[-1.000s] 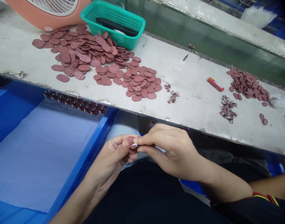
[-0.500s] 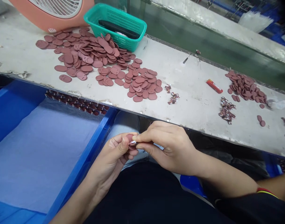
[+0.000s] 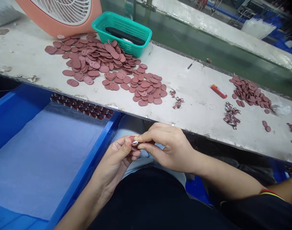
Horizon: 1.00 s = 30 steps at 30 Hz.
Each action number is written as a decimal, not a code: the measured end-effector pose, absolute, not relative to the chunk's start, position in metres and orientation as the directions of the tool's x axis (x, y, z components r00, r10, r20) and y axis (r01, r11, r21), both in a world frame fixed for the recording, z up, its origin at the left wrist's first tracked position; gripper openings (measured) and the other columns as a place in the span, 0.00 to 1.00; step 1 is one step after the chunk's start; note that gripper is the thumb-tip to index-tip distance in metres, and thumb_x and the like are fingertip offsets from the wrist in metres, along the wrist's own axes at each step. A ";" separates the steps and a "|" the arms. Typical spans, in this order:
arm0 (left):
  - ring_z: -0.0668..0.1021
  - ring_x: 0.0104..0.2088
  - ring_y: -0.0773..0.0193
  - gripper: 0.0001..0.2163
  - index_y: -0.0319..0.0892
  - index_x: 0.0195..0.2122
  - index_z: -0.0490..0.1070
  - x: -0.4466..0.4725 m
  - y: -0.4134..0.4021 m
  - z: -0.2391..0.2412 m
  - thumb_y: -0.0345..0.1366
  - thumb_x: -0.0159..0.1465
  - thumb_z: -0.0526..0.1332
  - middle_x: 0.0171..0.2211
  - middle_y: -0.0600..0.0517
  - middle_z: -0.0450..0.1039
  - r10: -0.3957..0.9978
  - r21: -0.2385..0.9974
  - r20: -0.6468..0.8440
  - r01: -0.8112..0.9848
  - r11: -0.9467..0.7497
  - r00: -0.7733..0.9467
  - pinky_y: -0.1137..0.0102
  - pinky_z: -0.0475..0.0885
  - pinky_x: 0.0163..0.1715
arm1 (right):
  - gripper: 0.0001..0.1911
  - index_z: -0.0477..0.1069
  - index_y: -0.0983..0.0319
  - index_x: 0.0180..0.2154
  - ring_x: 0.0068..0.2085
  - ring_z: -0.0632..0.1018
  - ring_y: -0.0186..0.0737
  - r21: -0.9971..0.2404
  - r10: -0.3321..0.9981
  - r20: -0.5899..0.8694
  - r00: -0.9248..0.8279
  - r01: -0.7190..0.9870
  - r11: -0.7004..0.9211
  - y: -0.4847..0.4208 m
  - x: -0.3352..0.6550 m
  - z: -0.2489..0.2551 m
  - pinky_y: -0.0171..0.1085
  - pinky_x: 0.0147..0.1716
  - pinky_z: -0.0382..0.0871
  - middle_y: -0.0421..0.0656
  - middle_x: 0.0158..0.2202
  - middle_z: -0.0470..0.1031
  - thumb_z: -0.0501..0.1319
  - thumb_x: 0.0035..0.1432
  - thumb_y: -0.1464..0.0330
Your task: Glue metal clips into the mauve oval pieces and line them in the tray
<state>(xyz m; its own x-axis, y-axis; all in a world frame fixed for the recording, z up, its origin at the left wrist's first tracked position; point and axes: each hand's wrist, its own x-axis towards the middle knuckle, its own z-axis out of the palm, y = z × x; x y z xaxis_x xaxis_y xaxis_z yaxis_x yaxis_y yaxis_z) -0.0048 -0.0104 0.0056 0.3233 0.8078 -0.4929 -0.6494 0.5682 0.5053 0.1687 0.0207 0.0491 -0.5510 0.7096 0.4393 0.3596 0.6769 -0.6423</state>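
Note:
My left hand point(image 3: 117, 158) and my right hand point(image 3: 168, 145) meet over my lap, just below the workbench's front edge. Between their fingertips sits a small reddish-brown oval piece point(image 3: 132, 139) with a tiny shiny part point(image 3: 135, 143) against it. My left hand pinches the oval piece with thumb and fingers. My right hand's thumb and forefinger are pinched on the shiny part. On the bench beyond lies a big heap of the same oval pieces point(image 3: 105, 62), and a few small shiny parts point(image 3: 177, 101) lie beside it.
A blue bin point(image 3: 35, 153) lined with pale sheet stands at my left, with a row of finished pieces point(image 3: 81, 106) along its far wall. On the bench are a teal basket point(image 3: 123, 32), an orange fan point(image 3: 62, 16), a red lighter point(image 3: 218, 91), another oval pile point(image 3: 250, 92) and more shiny parts point(image 3: 230, 115).
Both hands stayed pinched together on the piece, fingers shifting slightly. The view tilted, so the bench and hands sit a little higher and further right in the frame.

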 end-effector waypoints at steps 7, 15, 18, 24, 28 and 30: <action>0.78 0.22 0.74 0.10 0.40 0.30 0.81 -0.011 -0.008 0.002 0.41 0.52 0.75 0.23 0.55 0.77 0.801 0.529 -0.456 -0.606 0.594 0.388 0.83 0.74 0.24 | 0.07 0.75 0.64 0.43 0.36 0.79 0.34 -0.636 0.675 0.407 -0.616 0.339 0.693 0.021 0.170 0.056 0.34 0.41 0.74 0.42 0.37 0.82 0.63 0.63 0.75; 0.78 0.22 0.73 0.17 0.41 0.37 0.82 -0.016 -0.010 -0.001 0.44 0.49 0.76 0.26 0.53 0.80 0.754 0.452 -0.494 -0.612 0.648 0.434 0.81 0.76 0.24 | 0.18 0.73 0.67 0.52 0.48 0.77 0.40 -0.718 0.755 0.378 -0.536 0.345 0.605 0.024 0.176 0.057 0.37 0.45 0.75 0.50 0.47 0.78 0.66 0.62 0.68; 0.78 0.21 0.72 0.17 0.41 0.35 0.82 -0.016 -0.009 0.000 0.45 0.47 0.77 0.24 0.53 0.80 0.743 0.439 -0.508 -0.611 0.659 0.436 0.80 0.76 0.23 | 0.11 0.75 0.63 0.48 0.41 0.78 0.37 -0.773 0.774 0.331 -0.540 0.315 0.550 0.025 0.177 0.053 0.38 0.43 0.75 0.45 0.40 0.79 0.64 0.64 0.70; 0.77 0.22 0.72 0.15 0.41 0.32 0.82 -0.017 -0.010 0.000 0.47 0.50 0.75 0.24 0.53 0.78 0.771 0.481 -0.468 -0.608 0.632 0.432 0.80 0.76 0.22 | 0.11 0.78 0.60 0.46 0.35 0.76 0.33 -0.855 0.791 0.235 -0.565 0.267 0.445 0.024 0.172 0.051 0.33 0.36 0.73 0.41 0.34 0.77 0.67 0.62 0.69; 0.77 0.24 0.70 0.17 0.41 0.33 0.81 -0.020 -0.008 0.000 0.50 0.52 0.72 0.29 0.51 0.78 0.804 0.562 -0.432 -0.575 0.595 0.410 0.79 0.75 0.20 | 0.09 0.79 0.60 0.45 0.33 0.75 0.32 -0.880 0.793 0.255 -0.553 0.208 0.427 0.026 0.167 0.048 0.32 0.34 0.72 0.40 0.32 0.77 0.66 0.61 0.72; 0.78 0.26 0.67 0.22 0.40 0.36 0.80 -0.020 -0.007 -0.001 0.56 0.52 0.70 0.31 0.49 0.78 0.802 0.591 -0.433 -0.543 0.597 0.411 0.77 0.75 0.19 | 0.09 0.79 0.60 0.44 0.32 0.75 0.32 -0.870 0.797 0.287 -0.531 0.203 0.448 0.026 0.164 0.045 0.32 0.33 0.72 0.40 0.32 0.77 0.66 0.62 0.72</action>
<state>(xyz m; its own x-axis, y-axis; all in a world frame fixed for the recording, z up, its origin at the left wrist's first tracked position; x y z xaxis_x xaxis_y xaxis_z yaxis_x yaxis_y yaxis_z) -0.0205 -0.0070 -0.0007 0.4110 0.8022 -0.4330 -0.5430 0.5970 0.5906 0.1641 0.0263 0.0450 -0.5312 0.7973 0.2866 0.2034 0.4484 -0.8704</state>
